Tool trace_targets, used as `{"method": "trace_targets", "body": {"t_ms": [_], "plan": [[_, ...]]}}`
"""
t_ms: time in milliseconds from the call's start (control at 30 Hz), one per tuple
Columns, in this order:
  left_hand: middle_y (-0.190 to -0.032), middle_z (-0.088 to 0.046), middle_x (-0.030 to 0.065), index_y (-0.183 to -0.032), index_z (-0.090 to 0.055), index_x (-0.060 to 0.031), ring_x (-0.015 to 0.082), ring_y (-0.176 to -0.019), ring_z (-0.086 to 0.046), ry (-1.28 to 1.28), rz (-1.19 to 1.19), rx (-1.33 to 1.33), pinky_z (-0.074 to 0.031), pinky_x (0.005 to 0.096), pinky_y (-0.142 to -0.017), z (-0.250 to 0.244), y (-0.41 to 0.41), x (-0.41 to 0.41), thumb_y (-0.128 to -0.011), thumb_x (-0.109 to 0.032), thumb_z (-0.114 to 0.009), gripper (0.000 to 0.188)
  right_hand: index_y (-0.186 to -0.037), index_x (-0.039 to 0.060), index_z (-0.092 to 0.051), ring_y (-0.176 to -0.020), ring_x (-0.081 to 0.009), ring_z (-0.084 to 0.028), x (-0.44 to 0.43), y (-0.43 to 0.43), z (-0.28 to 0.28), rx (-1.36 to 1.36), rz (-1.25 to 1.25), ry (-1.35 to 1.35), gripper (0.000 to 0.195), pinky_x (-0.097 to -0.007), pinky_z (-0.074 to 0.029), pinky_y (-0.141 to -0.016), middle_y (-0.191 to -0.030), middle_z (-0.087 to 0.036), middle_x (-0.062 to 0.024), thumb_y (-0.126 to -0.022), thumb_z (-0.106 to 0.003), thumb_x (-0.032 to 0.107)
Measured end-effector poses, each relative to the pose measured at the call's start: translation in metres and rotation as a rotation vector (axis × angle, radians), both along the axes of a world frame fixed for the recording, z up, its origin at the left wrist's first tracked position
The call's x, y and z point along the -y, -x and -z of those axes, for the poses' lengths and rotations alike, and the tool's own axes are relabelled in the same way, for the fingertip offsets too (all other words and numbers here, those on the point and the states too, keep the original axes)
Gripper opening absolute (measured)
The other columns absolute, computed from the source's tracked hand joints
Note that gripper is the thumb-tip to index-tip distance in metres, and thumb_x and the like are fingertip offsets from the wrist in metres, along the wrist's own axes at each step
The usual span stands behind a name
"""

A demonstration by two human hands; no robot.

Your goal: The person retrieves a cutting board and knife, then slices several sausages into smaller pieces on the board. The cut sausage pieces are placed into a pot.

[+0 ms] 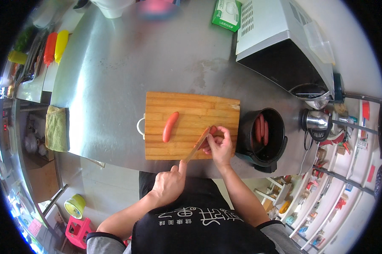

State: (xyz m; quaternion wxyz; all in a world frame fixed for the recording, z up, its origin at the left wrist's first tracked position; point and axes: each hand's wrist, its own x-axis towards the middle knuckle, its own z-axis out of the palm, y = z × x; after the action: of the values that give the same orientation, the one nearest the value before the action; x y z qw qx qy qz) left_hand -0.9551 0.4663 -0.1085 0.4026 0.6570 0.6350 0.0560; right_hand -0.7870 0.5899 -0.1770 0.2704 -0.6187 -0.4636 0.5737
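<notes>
My left hand [170, 182] grips a knife [195, 148] by its handle, which the fingers mostly hide. The narrow blade slants up and right, against a red sausage [213, 129] over a wooden cutting board [191, 104]. My right hand [222, 147] holds that sausage between thumb and fingers near the board's right side. Fingers and blade cover part of the sausage. Another sausage [171, 127], with no cuts visible, lies on the left half of the board. Right of the board stands a black pot [275, 155] with several sausages [261, 129] inside.
The board rests on a stainless steel table [114, 79], its white handle [140, 126] pointing left. A microwave oven [267, 35] and a green box [226, 16] stand at the back right. A folded cloth [56, 128] lies on the left edge; a metal kettle [318, 120] is far right.
</notes>
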Motion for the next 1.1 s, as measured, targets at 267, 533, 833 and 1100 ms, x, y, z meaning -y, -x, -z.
{"method": "trace_targets", "body": {"t_ms": [267, 533, 833, 1100], "plan": [[-0.072, -0.059, 0.0158, -0.118, -0.041, 0.0106, 0.0292, -0.055, -0.064, -0.019, 0.044, -0.019, -0.052, 0.0374, -0.045, 0.008, -0.004, -0.003, -0.083, -0.006, -0.05, 0.04, -0.115, 0.0066, -0.043, -0.052, -0.0141, -0.062, 0.0, 0.001, 0.0, -0.01, -0.004, -0.007, 0.038, -0.0237, -0.047, -0.042, -0.067, -0.062, -0.0061, -0.087, -0.067, 0.012], [-0.072, -0.06, 0.0148, -0.116, -0.043, 0.0089, 0.0275, -0.056, -0.065, -0.084, 0.04, -0.033, -0.052, 0.0362, -0.046, 0.026, -0.004, -0.002, -0.083, -0.007, -0.05, 0.038, -0.116, 0.0073, -0.043, -0.052, -0.0141, -0.062, 0.001, -0.002, 0.004, -0.001, -0.013, -0.003, 0.038, -0.0246, -0.048, -0.042, -0.067, -0.061, -0.0059, -0.086, -0.066, 0.011], [-0.064, -0.061, 0.018, -0.102, -0.042, -0.0009, 0.0347, -0.054, -0.062, -0.16, -0.183, 0.106, -0.049, 0.0446, -0.046, 0.059, -0.009, -0.008, -0.089, -0.012, -0.051, 0.019, -0.122, 0.0066, -0.042, -0.055, -0.0148, -0.063, 0.002, -0.005, 0.003, 0.002, -0.036, -0.017, 0.041, -0.0252, -0.049, -0.044, -0.071, -0.063, -0.0067, -0.088, -0.065, 0.013], [-0.066, -0.061, 0.0185, -0.105, -0.042, -0.0008, 0.0356, -0.055, -0.061, -0.228, -0.303, 0.216, -0.048, 0.0444, -0.045, 0.045, -0.004, 0.012, -0.089, -0.012, -0.054, 0.022, -0.124, 0.0039, -0.042, -0.056, -0.0149, -0.063, 0.009, -0.004, -0.001, 0.007, -0.034, -0.059, 0.041, -0.0251, -0.05, -0.048, -0.072, -0.062, -0.0078, -0.089, -0.063, 0.014]]}}
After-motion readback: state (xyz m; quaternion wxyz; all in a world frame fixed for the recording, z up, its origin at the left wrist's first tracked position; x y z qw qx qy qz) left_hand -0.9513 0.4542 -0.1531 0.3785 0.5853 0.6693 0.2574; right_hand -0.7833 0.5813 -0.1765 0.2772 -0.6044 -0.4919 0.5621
